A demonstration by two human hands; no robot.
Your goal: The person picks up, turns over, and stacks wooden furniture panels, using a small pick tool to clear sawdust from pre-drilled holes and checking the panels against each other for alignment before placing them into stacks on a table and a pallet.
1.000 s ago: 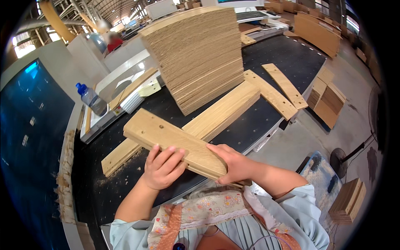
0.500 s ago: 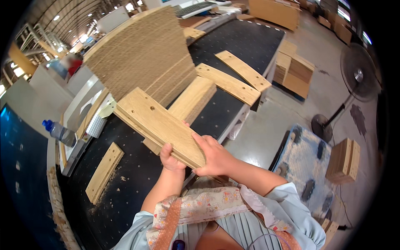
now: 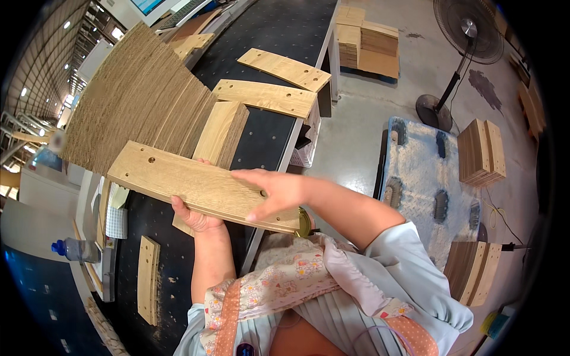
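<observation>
A long light wooden board with drilled holes lies aslant in front of me; its near edge shows layers, so more than one board may be stacked. My left hand grips it from below, thumb at the near edge and fingertips showing past the far edge. Across the top of its right part rests my right hand, fingers and thumb spread apart, slightly blurred. Beneath and beyond the held board, a thick wooden block of boards lies on the black table.
A tall stack of boards rises at the left. Two drilled boards lie beyond; another short board sits at near left beside sawdust. A blue-capped bottle is far left. Right: a blue dusty pallet, board bundles and a standing fan.
The view has turned, and the held board lies more level across it. My right hand has moved from gripping the board's right end to lying spread over its top. The left hand keeps its grip.
</observation>
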